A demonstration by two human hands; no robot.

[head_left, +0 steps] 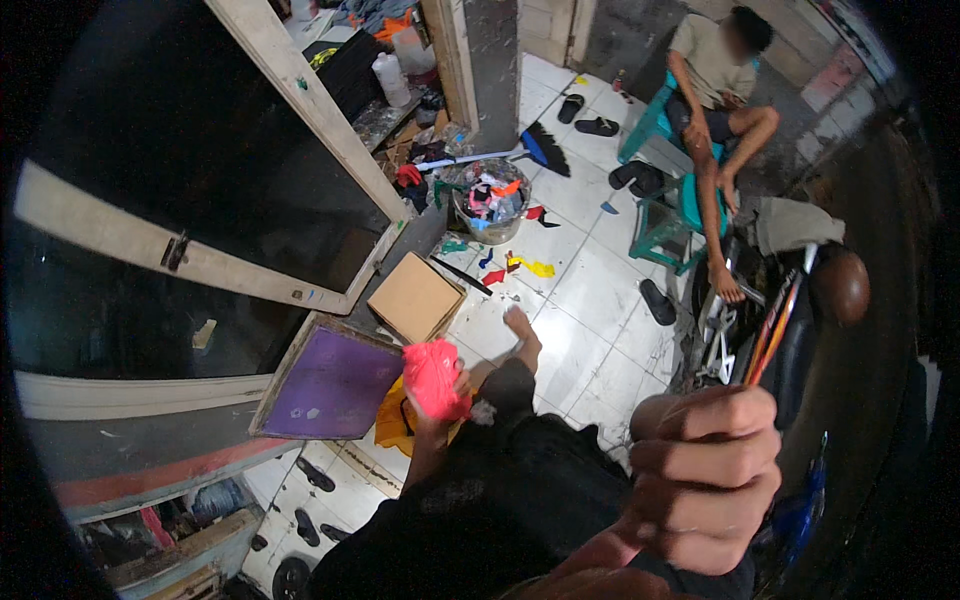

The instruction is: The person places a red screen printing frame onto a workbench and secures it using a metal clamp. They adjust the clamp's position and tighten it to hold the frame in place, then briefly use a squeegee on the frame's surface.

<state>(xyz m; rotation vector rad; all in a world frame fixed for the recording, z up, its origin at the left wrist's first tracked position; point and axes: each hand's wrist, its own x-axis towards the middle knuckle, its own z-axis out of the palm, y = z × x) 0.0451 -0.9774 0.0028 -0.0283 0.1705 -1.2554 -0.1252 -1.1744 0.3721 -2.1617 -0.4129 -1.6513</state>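
Note:
My left hand (462, 384) is closed around a bunched pinkish-red cloth (432, 372), held low beside my bent leg. Raised close to the camera at the right is my right hand (705, 480), its fingers curled into a fist. Whatever lies inside that fist, if anything, is hidden. A yellow-orange cloth (394, 415) shows under and beside the pinkish-red one. Left of them is a framed board with a purple face (325, 385), and just beyond stands a square tan-topped box or stool (415, 297).
A bucket (493, 232) of colourful cloth scraps stands ahead, with scraps (530, 266) scattered over white tiles and a broom (545, 150) behind. Another person (715, 80) sits on a green plastic stool, one foot forward. A motorcycle (790, 340) stands right. Sandals (657, 301) lie about; glazed frames (190, 265) rise left.

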